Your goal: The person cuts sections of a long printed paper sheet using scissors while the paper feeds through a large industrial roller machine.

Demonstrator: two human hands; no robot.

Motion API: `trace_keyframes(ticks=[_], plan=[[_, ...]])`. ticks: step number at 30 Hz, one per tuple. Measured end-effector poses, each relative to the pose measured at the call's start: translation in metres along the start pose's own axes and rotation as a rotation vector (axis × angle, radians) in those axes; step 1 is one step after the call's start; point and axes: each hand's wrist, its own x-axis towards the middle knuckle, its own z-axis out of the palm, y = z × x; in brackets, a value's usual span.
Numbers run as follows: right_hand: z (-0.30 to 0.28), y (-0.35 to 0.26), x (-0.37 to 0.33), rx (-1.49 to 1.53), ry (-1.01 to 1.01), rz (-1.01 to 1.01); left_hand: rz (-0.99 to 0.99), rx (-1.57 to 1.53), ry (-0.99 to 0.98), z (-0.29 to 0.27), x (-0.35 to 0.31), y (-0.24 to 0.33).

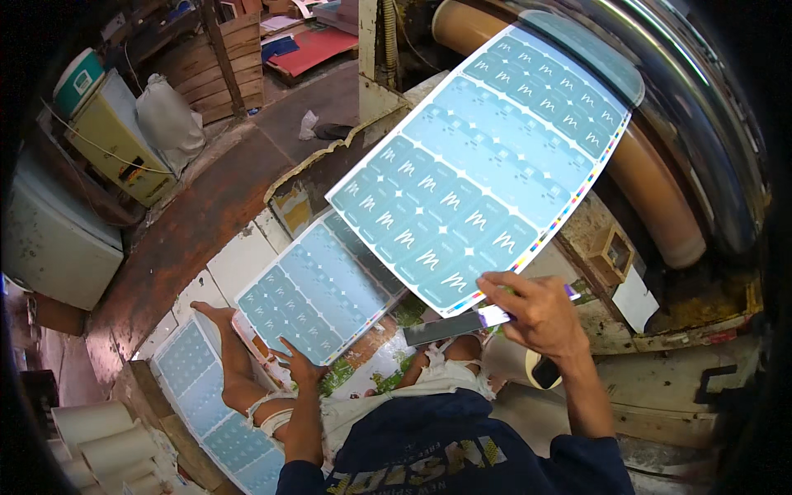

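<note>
A large teal and pale-blue printed sheet (462, 181) slants up to the right, its far end curving against the rollers. At its near right corner is my right hand (536, 318), closed, its fingertips at the sheet's edge. The same hand has a flat dark strip (445, 328) with a white and purple end. Below and to the left lies a stack of similar printed sheets (318, 285), partly covered by the upper sheet. My left hand (295, 363) is open over the stack's near edge, fingers spread; whether it presses on the paper I cannot tell.
A shiny metal roller (701, 124) and a brown roller (660, 198) fill the right side. More printed sheets (206, 396) lie at lower left beside my leg. A small wooden box (610, 254) sits right of the sheet. White paper rolls (107, 437) stand at lower left.
</note>
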Motion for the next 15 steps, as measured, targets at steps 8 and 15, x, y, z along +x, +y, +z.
trace_keyframes(ticks=[8,15], plan=[[0.041,-0.022,-0.017,0.114,-0.051,0.049,-0.113,0.091,-0.129,-0.015,-0.012,0.046],[0.067,-0.032,-0.009,0.187,-0.144,0.105,0.27,-2.024,-1.314,-0.077,-0.07,0.178]])
